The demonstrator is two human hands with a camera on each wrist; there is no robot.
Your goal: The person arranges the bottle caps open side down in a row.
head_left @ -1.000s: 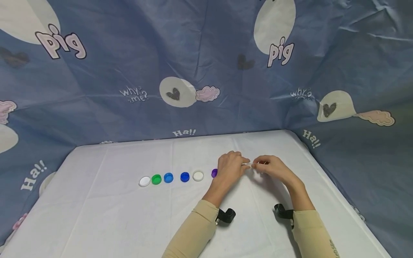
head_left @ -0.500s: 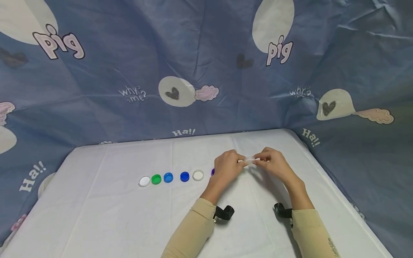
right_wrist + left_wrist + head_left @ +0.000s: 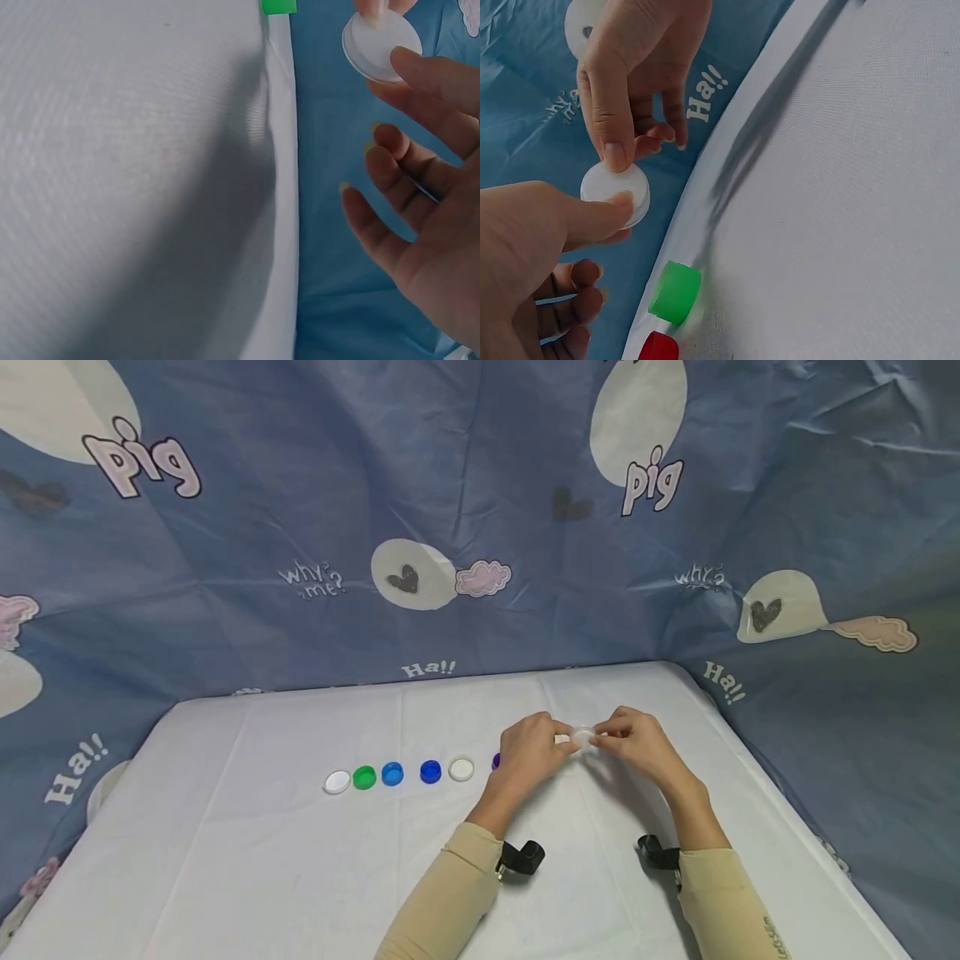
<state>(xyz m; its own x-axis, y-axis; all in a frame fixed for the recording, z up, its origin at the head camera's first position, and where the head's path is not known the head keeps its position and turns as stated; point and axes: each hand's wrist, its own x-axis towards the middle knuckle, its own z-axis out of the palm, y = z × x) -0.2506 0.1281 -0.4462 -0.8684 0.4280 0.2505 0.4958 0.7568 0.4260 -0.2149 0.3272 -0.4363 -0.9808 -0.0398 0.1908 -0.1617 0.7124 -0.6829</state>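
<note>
White cap (image 3: 607, 185), round, broad face toward both wrist views

Smooth plastic with a low sheen appears to form the white cap (image 3: 380, 45), the green cap (image 3: 675, 294) and the red cap (image 3: 659, 346). The tablecloth (image 3: 847, 180) is matt, finely woven cloth; the backdrop (image 3: 540, 627), a creased sheet, shines along some folds. Sleeves (image 3: 450, 893) look matt fabric, wrist mounts (image 3: 527, 858) plastic.
</note>
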